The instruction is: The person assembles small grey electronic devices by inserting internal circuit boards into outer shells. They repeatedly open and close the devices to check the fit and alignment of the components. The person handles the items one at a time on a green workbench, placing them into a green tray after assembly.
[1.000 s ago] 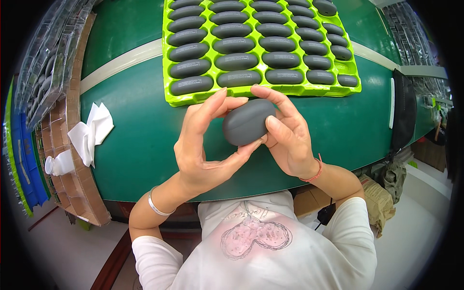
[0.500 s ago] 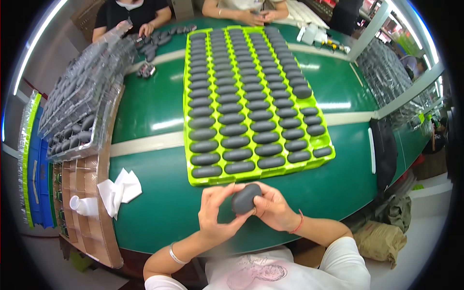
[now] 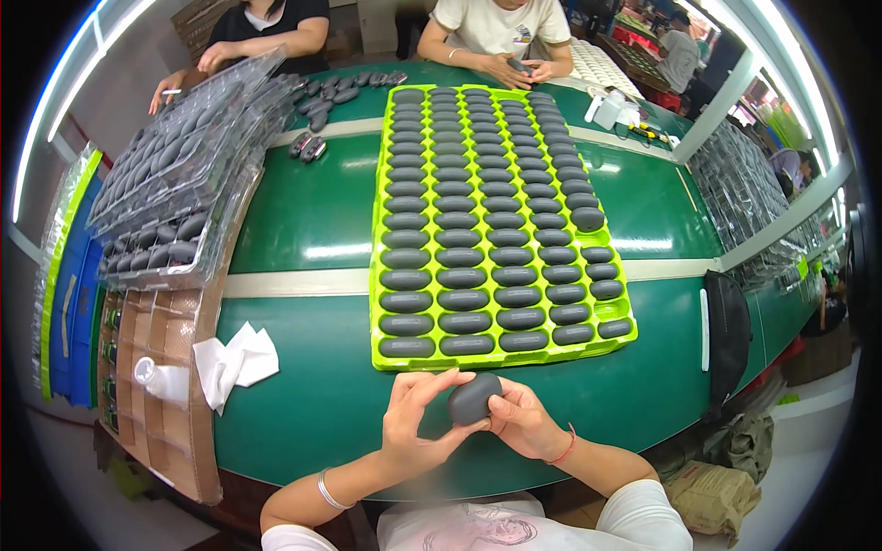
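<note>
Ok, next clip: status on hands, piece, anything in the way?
Left hand, right hand: gripping one dark grey oval case. Lime-green tray of similar cases beyond. White tissue off left, touching neither hand.

To your left: crumpled white sheet (image 3: 243, 356) | white plastic bottle (image 3: 169, 382) over a compartmented brown cardboard box (image 3: 206, 441) | blue plastic container (image 3: 84, 335) | To your right: soft black bag (image 3: 729, 331) | crinkled brown sack (image 3: 712, 496)

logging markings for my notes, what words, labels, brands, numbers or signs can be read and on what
No text reads clearly.
Held dark case: none visible.
Cases in the green tray: any print too small.
White shirt: pink print, too blurred.
Co-worker's shirt: chest print, too small.
</note>
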Demonstrator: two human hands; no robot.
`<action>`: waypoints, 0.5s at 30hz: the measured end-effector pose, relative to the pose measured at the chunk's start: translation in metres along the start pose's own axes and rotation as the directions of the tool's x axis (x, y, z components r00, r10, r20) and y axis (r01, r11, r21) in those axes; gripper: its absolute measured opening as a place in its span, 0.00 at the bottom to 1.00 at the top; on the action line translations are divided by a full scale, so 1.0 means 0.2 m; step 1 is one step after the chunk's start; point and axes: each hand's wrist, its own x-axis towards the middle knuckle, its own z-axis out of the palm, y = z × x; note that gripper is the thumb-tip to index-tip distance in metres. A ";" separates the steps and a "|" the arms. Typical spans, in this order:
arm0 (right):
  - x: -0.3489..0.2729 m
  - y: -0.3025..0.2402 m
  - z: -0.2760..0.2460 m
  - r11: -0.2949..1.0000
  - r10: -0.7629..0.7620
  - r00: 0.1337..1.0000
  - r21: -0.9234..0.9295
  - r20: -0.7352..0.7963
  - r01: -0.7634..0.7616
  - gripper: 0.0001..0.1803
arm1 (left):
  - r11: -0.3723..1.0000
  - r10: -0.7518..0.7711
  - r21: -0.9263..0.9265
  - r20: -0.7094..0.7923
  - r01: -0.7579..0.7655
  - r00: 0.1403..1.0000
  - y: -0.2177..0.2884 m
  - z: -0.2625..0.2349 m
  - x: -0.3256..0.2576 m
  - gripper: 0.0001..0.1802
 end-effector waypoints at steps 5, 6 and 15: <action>0.01 -0.01 0.03 0.997 -0.063 0.997 -0.036 -0.050 0.062 0.24 | 0.997 -0.049 -0.057 0.013 0.049 0.999 -0.02 -0.01 0.03 0.37; 0.02 -0.01 0.03 0.997 -0.058 0.997 -0.058 -0.049 0.055 0.25 | 0.992 -0.106 -0.064 0.021 0.107 0.994 -0.01 -0.02 0.02 0.37; 0.00 -0.02 0.00 0.993 -0.022 1.000 -0.115 -0.010 0.021 0.27 | 0.972 -0.056 -0.221 0.083 0.073 0.995 -0.05 -0.01 0.00 0.44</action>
